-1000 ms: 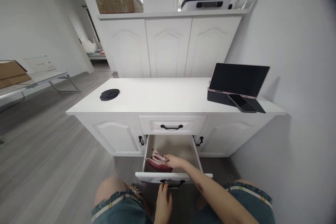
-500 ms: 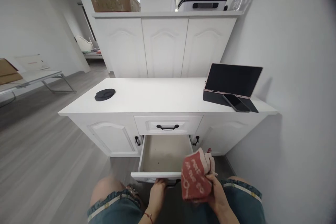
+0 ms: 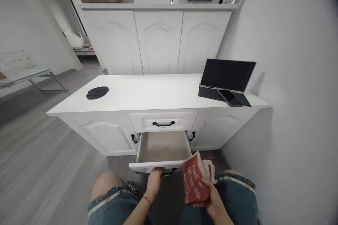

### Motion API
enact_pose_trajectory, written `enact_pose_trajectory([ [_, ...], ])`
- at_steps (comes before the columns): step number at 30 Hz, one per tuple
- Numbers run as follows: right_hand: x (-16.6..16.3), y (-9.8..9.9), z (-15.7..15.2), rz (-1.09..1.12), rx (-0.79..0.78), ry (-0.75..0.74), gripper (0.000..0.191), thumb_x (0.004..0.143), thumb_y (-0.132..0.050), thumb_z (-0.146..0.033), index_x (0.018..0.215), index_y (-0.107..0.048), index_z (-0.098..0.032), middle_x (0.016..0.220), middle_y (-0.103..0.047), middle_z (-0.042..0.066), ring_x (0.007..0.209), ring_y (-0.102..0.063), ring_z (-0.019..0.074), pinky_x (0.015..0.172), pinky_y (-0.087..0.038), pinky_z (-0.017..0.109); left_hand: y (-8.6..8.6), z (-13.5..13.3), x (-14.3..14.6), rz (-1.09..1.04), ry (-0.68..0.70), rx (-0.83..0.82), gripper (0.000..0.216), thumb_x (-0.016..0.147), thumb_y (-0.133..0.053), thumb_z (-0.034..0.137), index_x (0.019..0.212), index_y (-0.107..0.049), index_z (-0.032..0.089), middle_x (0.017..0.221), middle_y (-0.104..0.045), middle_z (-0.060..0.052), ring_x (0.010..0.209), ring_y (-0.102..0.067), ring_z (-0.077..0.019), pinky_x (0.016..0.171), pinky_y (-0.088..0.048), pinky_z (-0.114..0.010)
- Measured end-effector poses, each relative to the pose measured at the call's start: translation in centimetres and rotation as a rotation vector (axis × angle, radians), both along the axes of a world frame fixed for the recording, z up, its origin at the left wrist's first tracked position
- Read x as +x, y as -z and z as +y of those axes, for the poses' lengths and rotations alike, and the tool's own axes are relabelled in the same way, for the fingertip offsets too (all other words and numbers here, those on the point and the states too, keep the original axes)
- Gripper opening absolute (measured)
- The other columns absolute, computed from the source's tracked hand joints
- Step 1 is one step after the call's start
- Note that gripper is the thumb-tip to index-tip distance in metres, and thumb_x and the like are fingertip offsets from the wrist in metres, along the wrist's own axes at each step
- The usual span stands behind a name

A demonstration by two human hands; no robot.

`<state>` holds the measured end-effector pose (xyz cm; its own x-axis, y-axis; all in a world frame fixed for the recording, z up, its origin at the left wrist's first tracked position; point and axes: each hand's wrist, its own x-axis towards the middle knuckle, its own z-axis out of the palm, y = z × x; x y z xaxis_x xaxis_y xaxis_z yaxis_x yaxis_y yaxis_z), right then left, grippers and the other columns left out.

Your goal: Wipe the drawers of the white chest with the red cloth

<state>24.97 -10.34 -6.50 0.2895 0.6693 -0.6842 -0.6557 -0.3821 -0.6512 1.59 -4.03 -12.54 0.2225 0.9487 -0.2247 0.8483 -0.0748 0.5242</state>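
Note:
My left hand (image 3: 155, 182) is closed at the left end of the black drawer handle (image 3: 170, 172), its fingertips curled against the drawer front and partly hidden. The lower drawer (image 3: 160, 166) stands pulled out from the white cabinet, with a bare beige bottom showing a few small specks. To the right of the drawer, my right hand (image 3: 213, 198) grips a folded red towel (image 3: 194, 181) with pale lettering and a whitish part bunched behind it. The towel hangs in front of the drawer's right corner, above my lap.
On the white countertop (image 3: 148, 93) are a black round flat object (image 3: 97, 92), a tablet (image 3: 227, 75) on a stand and a phone (image 3: 230, 97). A closed upper drawer (image 3: 163, 119) sits above the open one. My knees flank the drawer; a wall (image 3: 295, 112) rises at right.
The lower drawer has slid partway inward, with my left hand moving forward along with it. The towel in my right hand has turned slightly. The whole view has shifted a little.

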Motion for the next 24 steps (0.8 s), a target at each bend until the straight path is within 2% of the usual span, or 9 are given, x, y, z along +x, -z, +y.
enact_pose_trajectory([
  [3,-0.3,0.6,0.3,0.089,0.016,0.006,0.034,0.046,-0.08,-0.033,0.075,-0.066,-0.02,0.066,-0.072,0.004,0.068,-0.07,0.0262,0.063,-0.058,0.039,-0.2,1.2,0.0,0.008,0.0,0.002,0.031,0.08,-0.047,0.017,0.096,-0.073,0.018,0.107,-0.072,-0.008,0.107,-0.06,-0.0239,0.093,-0.043,-0.032],
  [6,-0.6,1.2,0.6,-0.086,0.092,0.134,0.048,0.049,-0.079,-0.032,0.094,-0.065,-0.022,0.071,-0.072,-0.002,0.066,-0.068,0.0205,0.064,-0.057,0.035,-0.3,2.5,0.1,0.0,0.012,0.016,0.03,0.08,-0.048,0.016,0.095,-0.074,0.017,0.106,-0.072,-0.009,0.105,-0.06,-0.0239,0.091,-0.043,-0.032],
  [8,-0.8,1.6,0.9,-0.237,0.071,0.16,0.055,0.052,-0.078,-0.036,0.103,-0.063,-0.023,0.071,-0.071,-0.003,0.062,-0.065,0.0189,0.061,-0.056,0.034,-0.2,3.2,0.1,-0.006,0.019,0.034,0.03,0.08,-0.049,0.016,0.096,-0.073,0.017,0.106,-0.072,-0.01,0.106,-0.059,-0.0243,0.092,-0.043,-0.033],
  [11,-0.8,2.6,2.0,-0.426,-0.025,0.078,0.056,0.054,-0.076,-0.044,0.103,-0.065,-0.019,0.066,-0.068,0.0,0.055,-0.062,0.0201,0.052,-0.052,0.034,0.1,3.9,0.0,0.005,0.021,0.045,0.028,0.08,-0.05,0.016,0.095,-0.073,0.018,0.105,-0.072,-0.009,0.106,-0.059,-0.0244,0.092,-0.044,-0.033],
  [13,-0.8,3.7,3.5,-0.532,-0.028,0.007,0.056,0.054,-0.073,-0.048,0.1,-0.066,-0.017,0.067,-0.068,0.002,0.059,-0.062,0.022,0.052,-0.051,0.034,0.2,4.0,0.0,0.009,0.021,0.05,0.028,0.08,-0.05,0.017,0.096,-0.073,0.018,0.106,-0.071,-0.009,0.106,-0.059,-0.0245,0.094,-0.044,-0.034],
  [16,-1.2,5.9,6.2,-0.646,0.041,-0.085,0.058,0.052,-0.069,-0.05,0.097,-0.067,-0.014,0.076,-0.071,0.007,0.071,-0.065,0.0257,0.066,-0.053,0.037,0.2,3.8,0.0,0.003,0.019,0.064,0.027,0.081,-0.05,0.017,0.096,-0.073,0.016,0.107,-0.071,-0.01,0.108,-0.058,-0.0258,0.096,-0.043,-0.036],
  [19,-2.8,8.0,8.0,-0.756,0.069,-0.113,0.054,0.049,-0.067,-0.049,0.089,-0.066,-0.012,0.083,-0.072,0.013,0.083,-0.066,0.031,0.082,-0.05,0.043,0.1,3.3,0.1,-0.013,0.023,0.082,0.028,0.08,-0.048,0.014,0.094,-0.073,0.015,0.105,-0.071,-0.01,0.108,-0.057,-0.026,0.097,-0.044,-0.038],
  [21,-4.6,8.8,8.2,-0.83,0.121,-0.162,0.051,0.054,-0.065,-0.049,0.089,-0.066,-0.013,0.087,-0.073,0.015,0.087,-0.066,0.0318,0.087,-0.049,0.045,0.3,2.7,0.2,-0.042,0.035,0.105,0.033,0.079,-0.045,0.01,0.097,-0.071,0.016,0.107,-0.07,-0.009,0.11,-0.056,-0.0245,0.1,-0.043,-0.037],
  [24,-8.0,8.9,7.6,-0.916,0.324,-0.339,0.044,0.066,-0.061,-0.045,0.097,-0.066,-0.014,0.095,-0.072,0.015,0.091,-0.066,0.029,0.089,-0.049,0.043,1.1,1.3,0.0,-0.113,0.036,0.143,0.046,0.076,-0.039,0.005,0.113,-0.066,0.016,0.12,-0.065,-0.009,0.12,-0.05,-0.0222,0.109,-0.037,-0.038],
])
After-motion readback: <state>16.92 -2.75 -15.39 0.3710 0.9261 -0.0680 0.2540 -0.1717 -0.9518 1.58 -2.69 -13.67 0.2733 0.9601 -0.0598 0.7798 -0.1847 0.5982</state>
